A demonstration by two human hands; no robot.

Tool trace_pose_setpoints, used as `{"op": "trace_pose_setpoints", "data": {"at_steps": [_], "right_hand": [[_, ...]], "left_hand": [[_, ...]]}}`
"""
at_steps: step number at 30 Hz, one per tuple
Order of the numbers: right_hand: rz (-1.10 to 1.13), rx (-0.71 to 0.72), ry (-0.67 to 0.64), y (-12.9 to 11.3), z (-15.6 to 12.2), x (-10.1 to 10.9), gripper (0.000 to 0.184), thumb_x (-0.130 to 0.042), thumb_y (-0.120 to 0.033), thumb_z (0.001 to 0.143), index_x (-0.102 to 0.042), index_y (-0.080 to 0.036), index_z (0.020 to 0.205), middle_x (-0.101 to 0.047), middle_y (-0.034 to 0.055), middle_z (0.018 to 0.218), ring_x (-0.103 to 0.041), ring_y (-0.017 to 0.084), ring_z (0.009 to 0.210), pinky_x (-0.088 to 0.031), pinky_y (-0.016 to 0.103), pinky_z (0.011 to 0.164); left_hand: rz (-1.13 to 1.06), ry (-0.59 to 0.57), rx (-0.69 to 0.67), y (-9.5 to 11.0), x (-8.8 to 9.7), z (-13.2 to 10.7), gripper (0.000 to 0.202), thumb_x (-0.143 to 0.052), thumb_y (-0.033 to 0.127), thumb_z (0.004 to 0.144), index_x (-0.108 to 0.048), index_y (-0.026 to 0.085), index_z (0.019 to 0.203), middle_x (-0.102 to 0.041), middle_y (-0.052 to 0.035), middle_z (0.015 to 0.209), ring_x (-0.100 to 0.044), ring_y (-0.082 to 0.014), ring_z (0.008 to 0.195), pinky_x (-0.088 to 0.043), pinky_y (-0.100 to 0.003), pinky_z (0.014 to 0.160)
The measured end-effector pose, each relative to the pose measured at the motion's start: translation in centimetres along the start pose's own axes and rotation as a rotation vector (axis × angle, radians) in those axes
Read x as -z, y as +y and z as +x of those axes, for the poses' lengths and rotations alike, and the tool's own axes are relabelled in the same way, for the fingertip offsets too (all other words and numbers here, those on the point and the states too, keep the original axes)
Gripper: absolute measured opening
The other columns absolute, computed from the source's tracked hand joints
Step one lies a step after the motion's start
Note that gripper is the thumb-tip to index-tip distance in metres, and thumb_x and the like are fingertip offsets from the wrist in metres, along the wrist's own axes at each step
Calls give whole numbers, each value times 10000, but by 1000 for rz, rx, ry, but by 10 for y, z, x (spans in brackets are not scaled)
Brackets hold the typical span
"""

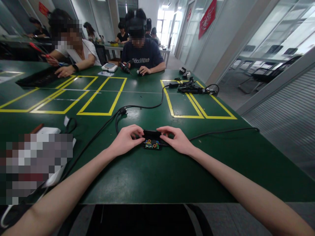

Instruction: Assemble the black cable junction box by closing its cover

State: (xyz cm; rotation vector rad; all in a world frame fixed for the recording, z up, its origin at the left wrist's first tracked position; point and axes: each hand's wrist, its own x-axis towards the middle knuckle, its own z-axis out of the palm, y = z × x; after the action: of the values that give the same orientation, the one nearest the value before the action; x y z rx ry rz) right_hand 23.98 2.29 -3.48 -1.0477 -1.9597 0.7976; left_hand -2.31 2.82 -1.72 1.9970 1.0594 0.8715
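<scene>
A small black power-adapter case [152,135] lies on the green table [147,177] just in front of me, with its circuit board [152,144] showing at the near side. My left hand [126,139] grips the case's left end, fingers curled over it. Its right end is held the same way by my right hand [176,140]. Black cables run from the case to the left [115,118] and to the right [221,132] across the table.
Yellow tape rectangles [103,98] mark the table top. A pile of black adapters and cables [194,88] lies at the far right. Two people sit across the table with tools. A white object [52,177] lies at my left, and the table edge runs near me.
</scene>
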Motion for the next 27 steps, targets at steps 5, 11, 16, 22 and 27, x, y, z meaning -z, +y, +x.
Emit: {"op": "trace_pose_setpoints", "data": {"at_steps": [5,11,16,22,27], "right_hand": [[2,43,35,-5,-3,1,241,-632,-255,930,-761,-211,1129,-789,66,1029,-735,188,810,-615,349,787],[36,70,18,-4,-3,-1,247,-608,-235,937,-756,-200,1131,-780,84,1098,-750,187,847,-637,338,789],[8,84,8,-4,-3,0,246,-600,-225,947,-750,-204,1140,-775,84,1113,-751,185,856,-641,335,793],[-1,128,30,-2,-4,-1,248,-601,-203,942,-745,-200,1143,-776,79,1092,-744,172,822,-639,331,791],[10,150,34,-3,-4,0,233,-614,-225,948,-750,-203,1136,-781,67,1063,-736,165,813,-630,319,787]], "left_hand": [[-249,-1,180,-3,-1,2,182,-689,297,821,-595,180,924,-731,-24,790,-743,-192,753,-601,-303,672],[-262,41,154,-1,0,5,186,-626,245,778,-607,166,945,-704,-44,950,-734,-163,752,-603,-283,652],[-225,13,184,3,0,6,233,-617,392,878,-634,164,923,-698,-36,829,-719,-179,765,-585,-296,670],[-290,15,204,3,-1,7,396,-578,551,931,-648,161,909,-704,-51,810,-712,-184,750,-546,-279,640],[-368,27,217,3,-1,6,565,-534,705,921,-657,153,918,-710,-75,883,-711,-197,760,-533,-288,642]]}}
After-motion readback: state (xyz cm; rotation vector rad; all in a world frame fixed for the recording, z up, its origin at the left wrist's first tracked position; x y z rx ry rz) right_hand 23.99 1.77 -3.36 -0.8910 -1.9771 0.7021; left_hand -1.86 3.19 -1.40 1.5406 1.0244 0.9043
